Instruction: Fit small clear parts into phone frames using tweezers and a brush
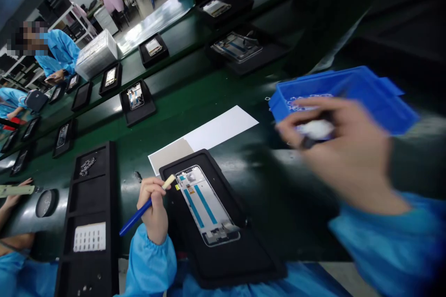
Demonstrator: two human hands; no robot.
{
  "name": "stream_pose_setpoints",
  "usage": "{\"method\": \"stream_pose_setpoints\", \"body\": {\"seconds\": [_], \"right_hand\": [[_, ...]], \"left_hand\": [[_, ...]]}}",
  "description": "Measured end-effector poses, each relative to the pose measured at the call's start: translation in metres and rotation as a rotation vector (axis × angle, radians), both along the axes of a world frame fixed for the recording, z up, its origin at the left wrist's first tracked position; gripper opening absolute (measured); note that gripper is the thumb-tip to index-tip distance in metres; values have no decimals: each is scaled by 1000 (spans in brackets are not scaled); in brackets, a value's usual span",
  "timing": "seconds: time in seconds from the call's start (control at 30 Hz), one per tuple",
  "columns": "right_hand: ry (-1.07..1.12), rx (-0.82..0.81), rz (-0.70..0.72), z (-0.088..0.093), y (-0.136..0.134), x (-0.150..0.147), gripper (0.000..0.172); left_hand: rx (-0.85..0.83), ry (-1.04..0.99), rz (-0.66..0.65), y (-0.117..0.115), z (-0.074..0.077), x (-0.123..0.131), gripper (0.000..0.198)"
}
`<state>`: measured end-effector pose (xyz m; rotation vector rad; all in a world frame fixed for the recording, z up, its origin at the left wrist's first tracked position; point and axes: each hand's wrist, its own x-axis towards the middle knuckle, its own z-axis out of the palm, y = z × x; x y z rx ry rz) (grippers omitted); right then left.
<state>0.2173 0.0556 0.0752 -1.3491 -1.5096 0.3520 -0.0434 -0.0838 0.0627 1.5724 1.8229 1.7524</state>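
Observation:
My left hand [154, 209] is closed round a blue pen-like tool [135, 221] with a flat cream tip. That tip is at the top left corner of a phone frame [205, 209], which is silver with two blue strips. The frame lies face up in a black foam tray [240, 260]. Smeared by motion, my right hand [348, 153] hovers in front of a blue bin [383, 102], its fingers curled together. Something white and something dark show at its fingers, too blurred to name. Small whitish parts [292, 104] lie inside the bin.
A white sheet [219, 127] lies beyond the tray. A black compartment tray [111, 195] with small parts stands at left. Phone trays [137, 102] line the green bench further back. A co-worker's hand [12, 199] is at the far left; another person [57, 51] sits beyond.

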Motion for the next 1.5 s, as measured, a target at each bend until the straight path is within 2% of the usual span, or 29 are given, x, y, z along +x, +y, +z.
{"method": "stream_pose_setpoints", "body": {"seconds": [0.07, 0.1, 0.2, 0.27, 0.33, 0.43, 0.57, 0.73, 0.93, 1.5], "right_hand": [[-164, -90, -135, -1, 17, 38, 29], [-290, -106, -149, -2, 22, 51, 28], [-513, -111, -48, -9, 21, 62, 33], [-485, -28, 23, -13, 10, 44, 30], [-367, 59, 218, -18, -2, 12, 24], [-286, 9, 626, -25, -16, -39, 36], [-312, -71, 810, -38, -19, -77, 46], [-224, -144, 871, -47, -20, -77, 49], [-153, -237, 993, -39, -20, -69, 45], [-183, -270, 983, -39, -21, -68, 41]], "left_hand": [[-125, 20, -28, 0, 2, -3, 25], [-171, 10, -42, 1, 2, -3, 20], [-215, -86, -58, 4, -2, -1, 12], [-209, -140, -29, 6, -7, 2, 14], [-208, -144, 9, 9, -10, 3, 19], [-255, -59, 26, 14, -11, 2, 21], [-320, 28, -38, 22, -8, 3, 16], [-389, 106, -109, 27, -7, 3, 12], [-433, 150, -161, 29, -2, 3, 12], [-432, 316, -156, 31, 6, 7, 8]]}}
